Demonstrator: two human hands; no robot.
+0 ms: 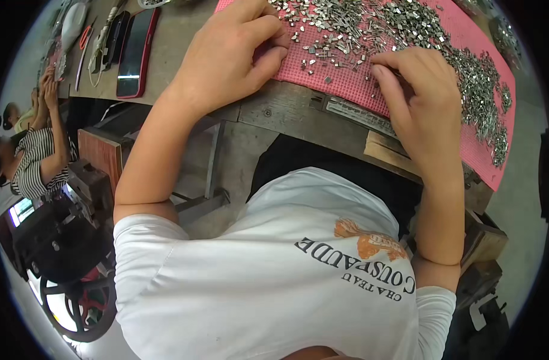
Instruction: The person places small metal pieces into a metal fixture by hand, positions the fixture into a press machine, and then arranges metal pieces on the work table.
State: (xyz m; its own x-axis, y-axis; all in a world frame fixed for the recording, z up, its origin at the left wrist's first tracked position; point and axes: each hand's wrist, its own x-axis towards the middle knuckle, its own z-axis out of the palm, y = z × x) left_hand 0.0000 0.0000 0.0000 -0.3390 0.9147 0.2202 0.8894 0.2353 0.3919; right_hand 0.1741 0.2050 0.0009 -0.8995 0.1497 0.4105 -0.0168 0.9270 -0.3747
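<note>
Many small silvery metal parts (337, 45) lie scattered and heaped on a pink textured mat (346, 84). Some look like little blocks, others have thin prongs. My left hand (235, 54) rests at the mat's left side, fingers curled in and thumb against them; whatever it may hold is hidden. Over the mat's near edge, my right hand (424, 90) closes thumb and forefinger together beside the loose parts. A small thin-pronged metal part (368, 73) shows at those fingertips.
Left on the worktable (274, 111) lie a red-cased phone (136, 54), orange-handled scissors (85, 37) and a cable. A metal ruler-like strip (358, 115) runs along the front edge. Far left, a person in a striped top (37, 153) sits near a machine with a black handwheel (76, 306).
</note>
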